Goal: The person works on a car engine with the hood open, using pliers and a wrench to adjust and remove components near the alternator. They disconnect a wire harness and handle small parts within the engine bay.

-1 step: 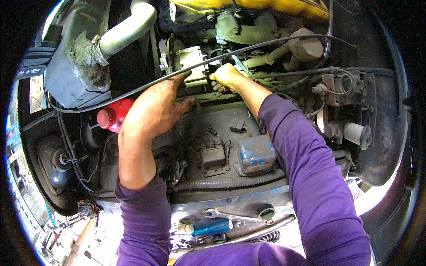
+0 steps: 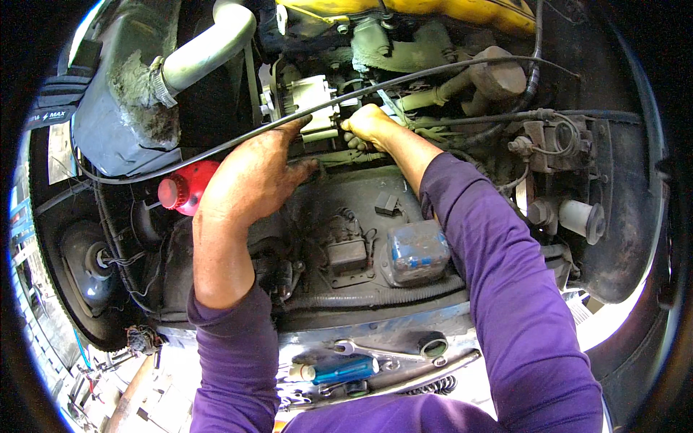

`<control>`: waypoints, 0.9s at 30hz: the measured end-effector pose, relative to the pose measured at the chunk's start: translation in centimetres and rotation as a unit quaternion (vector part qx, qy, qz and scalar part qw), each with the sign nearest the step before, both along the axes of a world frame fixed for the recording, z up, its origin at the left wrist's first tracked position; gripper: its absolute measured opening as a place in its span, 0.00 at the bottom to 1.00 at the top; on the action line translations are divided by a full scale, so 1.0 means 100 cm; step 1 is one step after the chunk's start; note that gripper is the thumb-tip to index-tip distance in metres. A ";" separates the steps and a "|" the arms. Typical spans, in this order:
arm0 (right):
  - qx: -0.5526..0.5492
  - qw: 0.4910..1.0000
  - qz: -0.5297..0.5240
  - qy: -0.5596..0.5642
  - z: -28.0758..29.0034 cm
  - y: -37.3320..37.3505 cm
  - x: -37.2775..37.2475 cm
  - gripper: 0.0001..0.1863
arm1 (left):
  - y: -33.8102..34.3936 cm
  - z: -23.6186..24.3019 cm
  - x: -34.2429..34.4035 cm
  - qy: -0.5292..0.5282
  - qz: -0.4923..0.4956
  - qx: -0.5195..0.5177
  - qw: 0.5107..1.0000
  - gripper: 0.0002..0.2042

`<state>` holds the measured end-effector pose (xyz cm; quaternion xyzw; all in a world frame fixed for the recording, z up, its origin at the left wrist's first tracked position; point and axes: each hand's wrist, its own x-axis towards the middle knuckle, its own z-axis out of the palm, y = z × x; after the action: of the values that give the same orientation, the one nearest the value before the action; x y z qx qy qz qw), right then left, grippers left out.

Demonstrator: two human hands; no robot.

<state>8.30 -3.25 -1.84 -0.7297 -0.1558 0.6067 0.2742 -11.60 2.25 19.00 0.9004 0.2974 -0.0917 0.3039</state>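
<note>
A silver, finned alternator point(image 2: 315, 97) sits in the engine bay, in front of both my hands. My left hand point(image 2: 249, 177) reaches in at its lower left, with thumb and forefinger apart; the forefinger lies against the housing, and the other fingers are partly hidden. At the alternator's right end my right hand point(image 2: 367, 128) is closed, fingers curled in toward the housing. What those fingers grip, if anything, cannot be made out. A long black cable point(image 2: 411, 75) crosses over the alternator, just above my left fingers.
Left stand a thick metal pipe point(image 2: 209, 56) and a red-capped container point(image 2: 193, 186). A worn blue-grey box point(image 2: 417, 249) and a small relay-like part point(image 2: 346, 254) sit on the panel below. A wrench point(image 2: 382, 351) and a blue-handled tool point(image 2: 348, 371) lie on the front ledge.
</note>
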 end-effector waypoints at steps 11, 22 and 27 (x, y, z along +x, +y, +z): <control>-0.036 0.998 0.036 0.047 -0.004 0.000 0.001 0.15 | 0.004 -0.001 0.004 0.010 0.015 -0.024 1.000 0.31; -0.042 0.998 0.016 0.051 0.006 0.003 -0.001 0.17 | 0.004 -0.004 0.003 0.007 0.010 -0.010 1.000 0.31; -0.038 0.998 0.041 0.001 -0.003 0.007 -0.005 0.17 | 0.004 -0.004 0.004 0.010 0.008 -0.010 1.000 0.31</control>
<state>7.82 -2.57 -2.13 -0.7322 -0.1625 0.6232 0.2216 -11.24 2.64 18.57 0.8940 0.3064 -0.1009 0.3110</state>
